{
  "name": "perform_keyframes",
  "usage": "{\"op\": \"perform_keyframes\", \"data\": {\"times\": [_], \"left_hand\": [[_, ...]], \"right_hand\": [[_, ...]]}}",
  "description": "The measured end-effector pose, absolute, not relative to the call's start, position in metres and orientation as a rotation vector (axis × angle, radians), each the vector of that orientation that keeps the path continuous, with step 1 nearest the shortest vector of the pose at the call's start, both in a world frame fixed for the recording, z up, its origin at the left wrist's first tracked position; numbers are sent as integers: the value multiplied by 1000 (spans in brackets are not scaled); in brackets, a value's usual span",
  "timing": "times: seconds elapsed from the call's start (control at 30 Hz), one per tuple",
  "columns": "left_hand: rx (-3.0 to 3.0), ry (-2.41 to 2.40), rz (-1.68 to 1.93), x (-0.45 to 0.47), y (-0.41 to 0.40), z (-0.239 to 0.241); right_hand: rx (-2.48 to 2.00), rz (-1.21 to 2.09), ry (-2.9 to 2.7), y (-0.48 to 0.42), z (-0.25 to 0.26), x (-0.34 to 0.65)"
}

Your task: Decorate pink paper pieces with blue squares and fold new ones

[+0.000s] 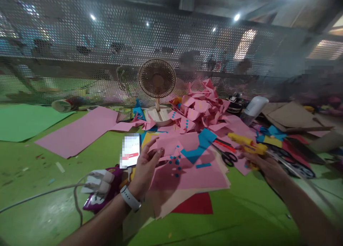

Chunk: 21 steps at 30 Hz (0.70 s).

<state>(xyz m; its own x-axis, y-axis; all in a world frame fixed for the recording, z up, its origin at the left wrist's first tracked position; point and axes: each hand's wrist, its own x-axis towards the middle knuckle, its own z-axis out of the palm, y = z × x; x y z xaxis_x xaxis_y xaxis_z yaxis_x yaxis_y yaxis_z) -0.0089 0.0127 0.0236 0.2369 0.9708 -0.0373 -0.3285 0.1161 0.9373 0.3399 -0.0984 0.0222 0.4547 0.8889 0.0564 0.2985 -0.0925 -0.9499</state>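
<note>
I have the right hand (264, 164) wrapped around the grip of a yellow plastic gun-shaped tool (249, 145), which I take for a glue gun; it is held to the right of the cream desk fan (158, 78) and nearer to me, its front end turned leftward. I judge it light and rigid, smooth enough to slide in a loose palm, so the handle is where I would hold it, keeping fingers off the front end in case it is hot.

The left hand (147, 162) hangs in front of the fan, fingers loosely curled and thumb forward; I can't tell whether a small scrap is pinched there. Just beside it, in front of the fan and slightly right, lies a flat pink paper sheet (193, 181) with small blue paper squares (177, 175) on it. The sheet should be light, floppy and easy to crease, so I'd lift it by a bare edge with flat fingers. The squares look thin and easily scattered; a fingertip pinch at one corner suits them best.
</note>
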Motion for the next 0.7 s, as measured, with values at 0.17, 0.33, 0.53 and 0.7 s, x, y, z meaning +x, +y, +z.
{"op": "perform_keyframes", "data": {"times": [0.17, 0.33, 0.53, 0.7], "left_hand": [[1007, 809, 1110, -10, 10, 25], [1018, 800, 1088, -10, 8, 27], [1036, 780, 1053, -10, 6, 23], [1038, 770, 1010, -9, 4, 24]], "right_hand": [[-1328, 1030, -1188, -75, 41, 279], [-1287, 1102, -1391, -61, 50, 234], [-1338, 961, -1703, -67, 50, 205], [-1356, 691, -1904, -67, 56, 194]]}}
